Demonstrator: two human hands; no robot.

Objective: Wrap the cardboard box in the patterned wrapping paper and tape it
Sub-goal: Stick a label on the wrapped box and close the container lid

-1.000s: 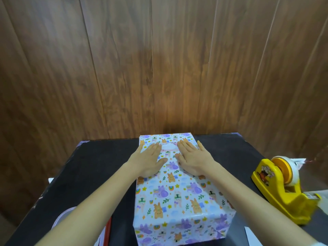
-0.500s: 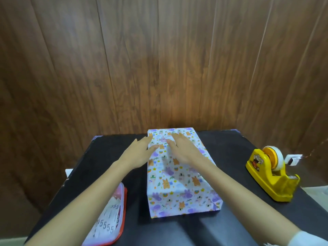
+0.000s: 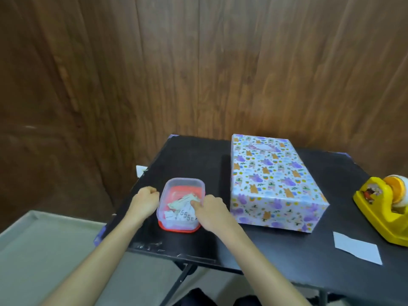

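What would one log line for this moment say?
box: wrapped, untouched | left hand: beside container | right hand: reaching into container | tape dispenser: idle

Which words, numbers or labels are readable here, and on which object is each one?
"555", more cut off: white slip in the clear tub.
Sticker on the yellow tape dispenser: picture, no readable text.
Wrapped box: pattern only; pale label on top is blurred.

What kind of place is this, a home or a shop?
Probably a room at home used for crafts, though I cannot be sure: wood-panelled walls, a small black folding table, and on it a wrapped box and a yellow tape dispenser.
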